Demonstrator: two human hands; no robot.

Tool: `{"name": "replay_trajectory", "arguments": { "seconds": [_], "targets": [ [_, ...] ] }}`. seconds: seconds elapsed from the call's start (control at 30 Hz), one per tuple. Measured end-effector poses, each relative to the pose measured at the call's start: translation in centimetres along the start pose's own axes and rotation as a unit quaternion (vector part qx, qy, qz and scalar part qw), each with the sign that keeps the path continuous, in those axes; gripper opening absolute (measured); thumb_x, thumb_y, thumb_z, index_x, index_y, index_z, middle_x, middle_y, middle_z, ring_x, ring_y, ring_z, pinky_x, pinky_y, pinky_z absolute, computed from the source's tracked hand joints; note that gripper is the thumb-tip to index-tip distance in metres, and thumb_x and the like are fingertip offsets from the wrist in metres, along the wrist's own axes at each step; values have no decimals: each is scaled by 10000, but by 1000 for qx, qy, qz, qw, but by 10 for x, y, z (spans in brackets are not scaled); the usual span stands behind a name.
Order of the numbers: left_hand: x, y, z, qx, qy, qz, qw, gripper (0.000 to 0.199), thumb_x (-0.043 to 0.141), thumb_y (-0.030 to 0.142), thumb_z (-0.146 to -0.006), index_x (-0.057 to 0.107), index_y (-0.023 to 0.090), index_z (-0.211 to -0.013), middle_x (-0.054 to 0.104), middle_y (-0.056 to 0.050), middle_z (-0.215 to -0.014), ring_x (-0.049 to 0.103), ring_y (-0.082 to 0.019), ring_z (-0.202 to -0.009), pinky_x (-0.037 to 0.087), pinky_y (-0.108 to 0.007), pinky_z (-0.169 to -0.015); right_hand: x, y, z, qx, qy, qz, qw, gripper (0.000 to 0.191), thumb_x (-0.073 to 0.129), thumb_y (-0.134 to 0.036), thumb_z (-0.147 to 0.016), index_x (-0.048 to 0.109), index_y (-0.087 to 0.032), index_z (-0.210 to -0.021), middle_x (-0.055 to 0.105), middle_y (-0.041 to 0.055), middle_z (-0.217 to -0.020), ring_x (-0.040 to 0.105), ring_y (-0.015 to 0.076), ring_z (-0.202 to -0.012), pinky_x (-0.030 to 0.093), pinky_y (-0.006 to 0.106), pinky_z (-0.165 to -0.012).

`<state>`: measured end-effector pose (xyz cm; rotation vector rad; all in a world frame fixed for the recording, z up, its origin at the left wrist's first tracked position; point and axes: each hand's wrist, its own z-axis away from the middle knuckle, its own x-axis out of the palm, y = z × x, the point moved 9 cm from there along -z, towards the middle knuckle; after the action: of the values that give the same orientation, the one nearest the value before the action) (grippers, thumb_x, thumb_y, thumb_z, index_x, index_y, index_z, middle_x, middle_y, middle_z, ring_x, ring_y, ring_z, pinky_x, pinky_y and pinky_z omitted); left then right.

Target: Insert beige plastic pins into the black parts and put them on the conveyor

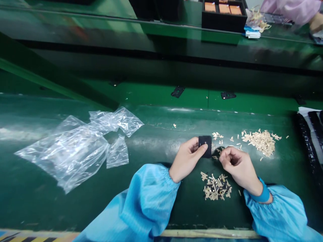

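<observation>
Between the thumb and fingers of my left hand (pixel 187 158) is a small flat black piece (pixel 208 153), held above the green table (pixel 151 198). Just to its right, my right hand (pixel 238 164) has its thumb and forefinger pinched together; whatever is between the tips is too small to make out. Below the hands lies a pile of small beige strips mixed with dark bits (pixel 217 187). A larger pile of beige pieces (pixel 263 143) sits beyond my right hand, and a few loose ones are scattered near the black piece.
Clear plastic bags (pixel 73 151) spread over the left side. Black flat parts (pixel 178 91) lie along the green strip at the back. Black trays (pixel 313 134) stand at the right edge. Across the raised shelf are a black box (pixel 223 20) and another person's pink sleeve (pixel 290 10).
</observation>
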<state>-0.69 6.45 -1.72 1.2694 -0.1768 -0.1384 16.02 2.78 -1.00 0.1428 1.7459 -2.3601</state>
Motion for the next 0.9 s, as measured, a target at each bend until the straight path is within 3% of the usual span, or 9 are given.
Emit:
{"name": "replay_trajectory", "arguments": {
  "seconds": [0.13, 0.27, 0.43, 0.9],
  "targets": [
    [0, 3, 1, 23, 0, -92, 995, 350, 593, 349, -897, 590, 152, -607, 496, 34, -573, 519, -97, -550, 441, -201, -525, 3, 1, 2, 5, -4, 17, 1000, 110, 652, -270, -740, 603, -177, -707, 429, -66, -550, 321, 84, -498, 254, 226, -475],
    [4, -1, 2, 34, -8, -79, 996, 313, 591, 358, -885, 639, 143, -663, 526, 18, -705, 521, -70, -460, 452, -189, -406, 8, 2, 2, 14, -12, 14, 1000, 102, 639, -269, -734, 597, -180, -710, 497, -46, -570, 388, 90, -502, 300, 222, -478],
    [5, 0, 4, 55, -9, -71, 996, 265, 603, 330, -885, 689, 141, -720, 531, 8, -714, 553, -79, -466, 514, -185, -393, 10, 3, 2, 18, -14, 33, 999, 110, 628, -282, -732, 580, -189, -698, 497, -52, -541, 409, 93, -485, 323, 227, -475],
    [5, 7, 10, 83, 1, -102, 991, 250, 612, 302, -898, 694, 150, -717, 543, 2, -694, 551, -78, -468, 502, -169, -392, 12, 1, 2, 7, -22, 64, 998, 100, 619, -271, -745, 568, -202, -694, 499, -52, -539, 417, 95, -475, 332, 232, -467]
  ]
}}
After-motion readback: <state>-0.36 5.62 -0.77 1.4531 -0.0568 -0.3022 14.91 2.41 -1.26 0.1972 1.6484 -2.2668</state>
